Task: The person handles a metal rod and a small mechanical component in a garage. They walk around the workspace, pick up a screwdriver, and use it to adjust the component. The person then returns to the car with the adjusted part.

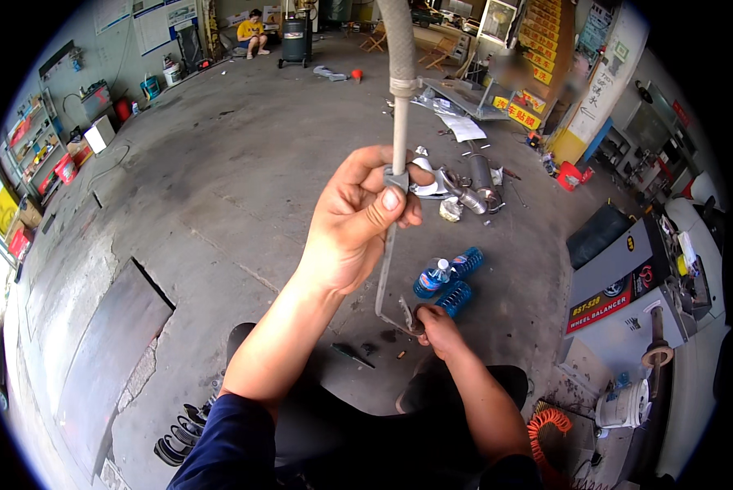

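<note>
Upright in front of me hangs a grey braided hose (399, 49) that narrows to a straight metal tube (400, 135). Where the tube ends in a small grey block, my left hand (350, 224) is closed, thumb and fingers pinching it. A thin bent metal strip or rod (385, 273) runs down from beneath that hand and turns at the bottom. My right hand (440, 328), lower and to the right, grips its lower end; what lies inside those fingers is partly hidden. Just beyond the right hand are bottles of blue liquid (432, 279), one upright and two lying.
Dark coil springs (188, 433) lie at lower left, and a dark slim tool (352, 355) lies near my legs. An exhaust part (482, 184) and papers are ahead. A wheel balancer (619, 294) and orange coiled hose (548, 429) stand right. A person (253, 34) sits far back.
</note>
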`<control>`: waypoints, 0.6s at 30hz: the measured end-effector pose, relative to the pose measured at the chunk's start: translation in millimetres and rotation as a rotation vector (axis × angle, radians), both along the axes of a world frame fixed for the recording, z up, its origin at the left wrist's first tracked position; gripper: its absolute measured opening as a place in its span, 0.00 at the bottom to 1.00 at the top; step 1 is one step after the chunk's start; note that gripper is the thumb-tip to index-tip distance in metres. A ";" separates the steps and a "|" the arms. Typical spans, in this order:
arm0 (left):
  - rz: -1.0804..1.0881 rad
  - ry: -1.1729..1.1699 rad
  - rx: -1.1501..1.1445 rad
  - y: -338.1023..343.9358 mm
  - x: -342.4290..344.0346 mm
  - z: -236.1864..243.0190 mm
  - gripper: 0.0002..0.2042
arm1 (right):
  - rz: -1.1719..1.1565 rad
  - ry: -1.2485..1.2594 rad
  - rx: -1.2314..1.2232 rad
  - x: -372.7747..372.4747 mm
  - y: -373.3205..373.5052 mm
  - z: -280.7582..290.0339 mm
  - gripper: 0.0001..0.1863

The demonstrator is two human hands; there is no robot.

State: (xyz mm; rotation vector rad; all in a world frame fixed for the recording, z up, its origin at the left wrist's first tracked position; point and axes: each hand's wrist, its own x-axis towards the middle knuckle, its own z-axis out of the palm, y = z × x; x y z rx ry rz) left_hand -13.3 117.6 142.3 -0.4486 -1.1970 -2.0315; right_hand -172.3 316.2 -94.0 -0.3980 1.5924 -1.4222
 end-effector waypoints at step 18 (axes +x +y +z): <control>0.556 -0.044 0.028 27.2 -14.9 -9.4 0.22 | 0.092 -0.004 0.086 3.4 11.0 -14.3 0.14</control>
